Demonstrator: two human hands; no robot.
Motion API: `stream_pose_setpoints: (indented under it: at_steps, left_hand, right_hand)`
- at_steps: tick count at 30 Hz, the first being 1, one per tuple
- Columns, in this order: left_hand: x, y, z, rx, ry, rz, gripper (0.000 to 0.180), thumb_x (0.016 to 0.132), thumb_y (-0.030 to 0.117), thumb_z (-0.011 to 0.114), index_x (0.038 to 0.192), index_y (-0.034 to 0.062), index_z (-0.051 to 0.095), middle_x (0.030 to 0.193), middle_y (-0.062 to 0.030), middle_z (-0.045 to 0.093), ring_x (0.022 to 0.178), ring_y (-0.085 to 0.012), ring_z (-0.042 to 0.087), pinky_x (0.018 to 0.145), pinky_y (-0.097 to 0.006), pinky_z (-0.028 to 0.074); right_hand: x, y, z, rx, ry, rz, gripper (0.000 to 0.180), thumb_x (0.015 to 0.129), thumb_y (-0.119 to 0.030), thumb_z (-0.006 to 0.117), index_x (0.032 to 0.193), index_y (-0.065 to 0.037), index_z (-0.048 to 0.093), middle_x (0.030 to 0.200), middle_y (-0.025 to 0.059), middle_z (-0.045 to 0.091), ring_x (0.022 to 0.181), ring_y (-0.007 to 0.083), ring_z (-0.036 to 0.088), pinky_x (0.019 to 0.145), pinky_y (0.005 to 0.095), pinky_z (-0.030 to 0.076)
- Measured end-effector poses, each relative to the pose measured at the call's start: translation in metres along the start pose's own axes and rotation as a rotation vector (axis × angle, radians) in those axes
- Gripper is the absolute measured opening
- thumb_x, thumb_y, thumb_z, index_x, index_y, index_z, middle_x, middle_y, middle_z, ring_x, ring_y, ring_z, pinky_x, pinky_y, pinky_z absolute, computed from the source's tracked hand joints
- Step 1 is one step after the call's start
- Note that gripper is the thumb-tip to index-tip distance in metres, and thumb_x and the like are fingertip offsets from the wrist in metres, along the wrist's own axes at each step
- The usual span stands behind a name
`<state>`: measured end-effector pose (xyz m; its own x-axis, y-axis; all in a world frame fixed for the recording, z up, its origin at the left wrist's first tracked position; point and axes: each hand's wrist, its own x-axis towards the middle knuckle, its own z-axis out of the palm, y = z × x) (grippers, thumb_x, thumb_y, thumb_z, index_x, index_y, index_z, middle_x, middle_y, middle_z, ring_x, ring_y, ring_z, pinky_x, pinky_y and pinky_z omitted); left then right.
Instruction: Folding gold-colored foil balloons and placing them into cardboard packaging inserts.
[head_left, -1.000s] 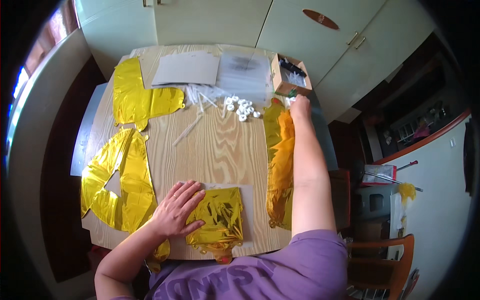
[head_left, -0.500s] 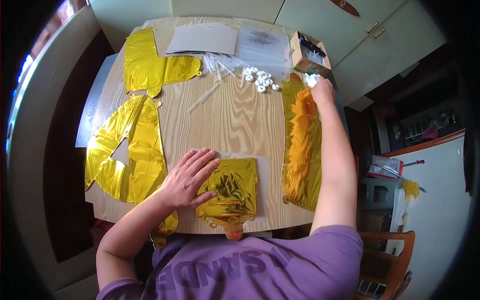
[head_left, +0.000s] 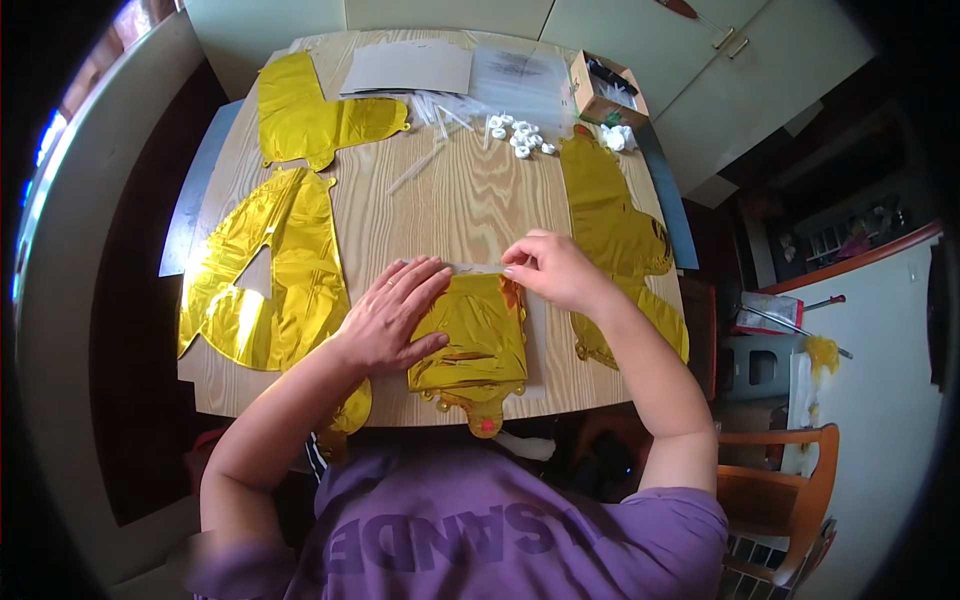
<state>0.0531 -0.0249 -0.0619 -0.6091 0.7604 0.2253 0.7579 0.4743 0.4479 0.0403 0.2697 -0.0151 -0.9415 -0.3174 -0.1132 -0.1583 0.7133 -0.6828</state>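
Near the front edge of the table lies a folded gold foil balloon [head_left: 470, 335] on a pale grey sheet [head_left: 535, 350]. My left hand [head_left: 395, 312] rests flat on its left side, fingers extended and together. At the upper right corner of the folded foil is my right hand [head_left: 555, 268], its thumb and forefinger pinched close together. Whatever lies between those fingertips is too small to make out. A tab with a red spot sticks out from the near edge of the folded foil.
More gold foil balloons lie flat at the far left [head_left: 315, 120], left [head_left: 270, 280] and right [head_left: 615, 230]. Toward the back are cardboard sheets [head_left: 405, 70], clear plastic bags [head_left: 515, 85], thin clear tubes [head_left: 415, 168], small white rings [head_left: 521, 140], a white crumpled clump [head_left: 618, 138] and a box [head_left: 608, 90].
My right hand has come from the white clump at the far right to the folded foil's upper corner. The clump stays on the table. My left hand still presses the folded foil.
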Motion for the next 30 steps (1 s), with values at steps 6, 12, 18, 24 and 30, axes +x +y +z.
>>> stream_pose_setpoints:
  at_steps: [6,12,18,24,30]
  left_hand:
    - [-0.004,0.002,-0.001,-0.025,0.034,-0.011,0.083,0.088,0.044,0.070,0.152,0.0043,0.035,0.152,-0.0220,0.041,0.141,-0.0403,0.040,0.119,-0.052,0.028]
    - [-0.008,0.004,-0.005,-0.077,0.021,-0.045,0.083,0.085,0.038,0.075,0.152,0.0070,0.036,0.148,-0.0201,0.045,0.136,-0.0389,0.044,0.116,-0.049,0.034]
    - [-0.004,0.007,-0.018,-0.218,-0.079,-0.132,0.077,0.084,0.031,0.074,0.148,0.0064,0.041,0.146,-0.0182,0.047,0.132,-0.0375,0.048,0.113,-0.045,0.038]
    - [-0.003,0.012,-0.016,-0.118,-0.046,-0.061,0.079,0.079,0.022,0.078,0.147,0.0062,0.043,0.144,-0.0173,0.048,0.131,-0.0381,0.050,0.112,-0.045,0.041]
    - [-0.005,0.010,-0.011,-0.097,-0.019,-0.043,0.081,0.077,0.019,0.078,0.148,0.0067,0.042,0.146,-0.0184,0.047,0.133,-0.0383,0.049,0.113,-0.045,0.040]
  right_hand:
    - [0.014,-0.024,0.018,-0.160,-0.053,-0.080,0.020,0.083,-0.018,0.075,0.095,-0.003,0.070,0.099,0.0149,0.065,0.094,0.0327,0.066,0.085,0.0415,0.052]
    - [0.017,-0.016,0.032,-0.218,-0.007,-0.091,0.021,0.082,-0.018,0.078,0.091,-0.003,0.066,0.094,0.0121,0.063,0.088,0.0264,0.065,0.079,0.0377,0.052]
    - [0.013,-0.014,0.032,-0.203,-0.021,-0.048,0.020,0.082,-0.016,0.079,0.091,-0.003,0.066,0.092,0.0117,0.062,0.087,0.0263,0.065,0.078,0.0374,0.052]
    - [0.013,-0.015,0.029,-0.273,-0.054,-0.081,0.020,0.083,-0.016,0.077,0.090,-0.003,0.065,0.093,0.0116,0.064,0.087,0.0268,0.065,0.078,0.0381,0.052]
    - [0.011,-0.028,0.024,-0.168,-0.127,0.024,0.019,0.082,-0.015,0.076,0.093,-0.002,0.067,0.081,0.0081,0.066,0.075,0.0198,0.064,0.071,0.0339,0.052]
